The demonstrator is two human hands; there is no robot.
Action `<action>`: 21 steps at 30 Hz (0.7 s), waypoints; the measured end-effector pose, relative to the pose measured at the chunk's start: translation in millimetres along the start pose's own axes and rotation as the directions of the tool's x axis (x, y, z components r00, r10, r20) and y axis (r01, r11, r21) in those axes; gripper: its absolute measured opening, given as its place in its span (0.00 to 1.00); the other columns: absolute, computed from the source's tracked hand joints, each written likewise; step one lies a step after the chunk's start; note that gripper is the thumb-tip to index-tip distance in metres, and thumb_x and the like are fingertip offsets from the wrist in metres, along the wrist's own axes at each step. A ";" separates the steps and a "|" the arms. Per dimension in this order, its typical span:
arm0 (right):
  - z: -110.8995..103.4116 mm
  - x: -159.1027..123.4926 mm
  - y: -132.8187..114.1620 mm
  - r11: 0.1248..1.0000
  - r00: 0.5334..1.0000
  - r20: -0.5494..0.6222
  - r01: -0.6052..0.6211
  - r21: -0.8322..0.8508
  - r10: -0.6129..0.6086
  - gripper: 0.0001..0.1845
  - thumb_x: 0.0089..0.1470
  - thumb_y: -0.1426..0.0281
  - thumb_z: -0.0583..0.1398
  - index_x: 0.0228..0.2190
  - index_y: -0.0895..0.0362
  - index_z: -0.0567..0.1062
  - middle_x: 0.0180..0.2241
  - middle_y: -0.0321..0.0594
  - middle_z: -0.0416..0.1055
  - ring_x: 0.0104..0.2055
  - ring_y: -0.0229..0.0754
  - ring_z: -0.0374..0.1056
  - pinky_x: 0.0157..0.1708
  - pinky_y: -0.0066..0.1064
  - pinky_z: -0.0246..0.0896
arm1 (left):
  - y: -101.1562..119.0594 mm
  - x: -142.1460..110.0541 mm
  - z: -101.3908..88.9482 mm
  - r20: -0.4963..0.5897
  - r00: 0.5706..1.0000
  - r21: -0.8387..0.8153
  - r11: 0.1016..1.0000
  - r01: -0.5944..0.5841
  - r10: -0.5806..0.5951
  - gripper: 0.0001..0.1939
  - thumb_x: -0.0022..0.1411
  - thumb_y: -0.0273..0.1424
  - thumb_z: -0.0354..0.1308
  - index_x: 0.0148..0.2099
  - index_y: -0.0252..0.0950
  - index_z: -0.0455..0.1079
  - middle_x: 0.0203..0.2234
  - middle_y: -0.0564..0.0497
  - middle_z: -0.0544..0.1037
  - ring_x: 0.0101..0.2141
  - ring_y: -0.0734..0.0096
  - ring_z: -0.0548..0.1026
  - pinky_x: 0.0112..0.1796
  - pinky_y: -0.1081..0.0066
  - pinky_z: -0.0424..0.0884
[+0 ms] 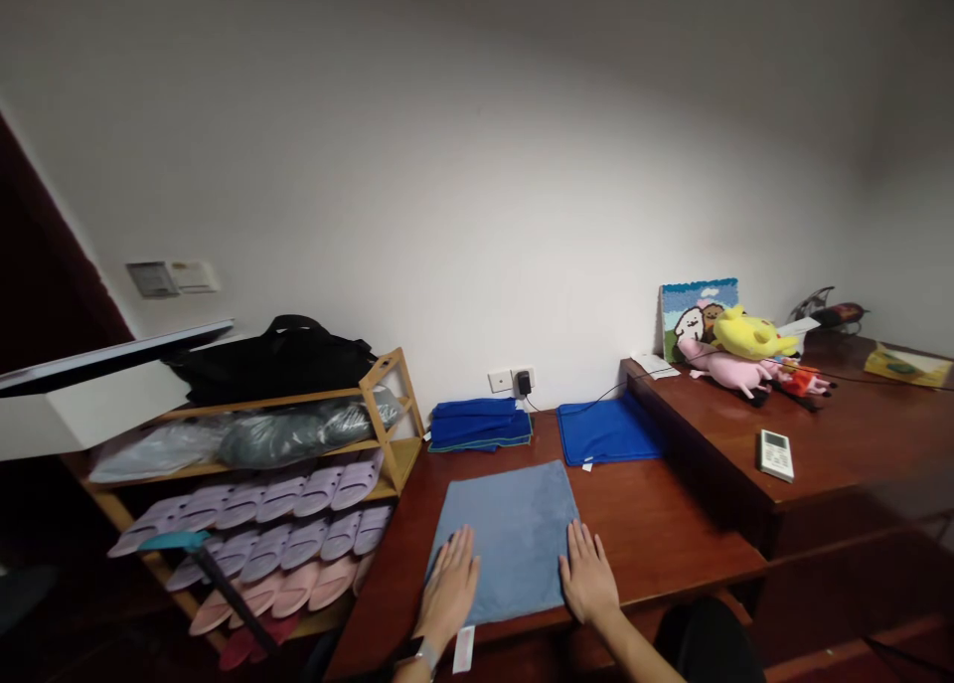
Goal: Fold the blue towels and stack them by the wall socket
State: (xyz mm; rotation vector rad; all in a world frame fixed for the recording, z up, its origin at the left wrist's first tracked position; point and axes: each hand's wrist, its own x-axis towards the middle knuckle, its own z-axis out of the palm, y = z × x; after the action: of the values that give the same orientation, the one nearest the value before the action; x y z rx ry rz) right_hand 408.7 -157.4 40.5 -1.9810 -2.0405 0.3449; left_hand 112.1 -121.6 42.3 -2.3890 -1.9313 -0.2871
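A grey-blue cloth (514, 529) lies flat on the brown wooden table (633, 534), with a white tag (463, 649) hanging over the front edge. My left hand (451, 584) rests flat on its left front part, fingers stretched out. At the cloth's right edge, my right hand (588, 574) lies palm down with fingers extended, partly on the table. Behind it, against the wall, sits a stack of folded dark blue cloths (481, 425). To the right of that stack is a bright blue cloth (609, 431) spread flat with a small white tag.
On the left, a wooden shoe rack (388, 365) holds rows of slippers (283, 499) and a black bag (283, 360). The raised cabinet (835, 434) at right bears a white remote (776, 455) and plush toys (734, 365). A plugged adapter (524, 383) trails a thin cable.
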 end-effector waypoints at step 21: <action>-10.6 -3.6 -4.3 0.998 0.999 0.037 -0.008 -0.059 0.010 0.37 0.68 0.60 0.42 0.72 0.63 0.52 0.75 0.45 0.42 0.77 0.50 0.38 0.74 0.48 0.35 | -63.7 -67.8 -2.0 0.088 0.996 -0.021 0.999 0.033 -0.031 0.33 0.75 0.48 0.38 0.76 0.41 0.49 0.74 0.52 0.52 0.72 0.63 0.52 0.71 0.56 0.53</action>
State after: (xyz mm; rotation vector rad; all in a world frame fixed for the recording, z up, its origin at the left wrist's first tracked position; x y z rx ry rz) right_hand 408.5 -161.4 51.8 -2.0333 -2.0885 0.3292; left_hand 36.2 -173.5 27.5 -2.4263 -2.0151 -0.2094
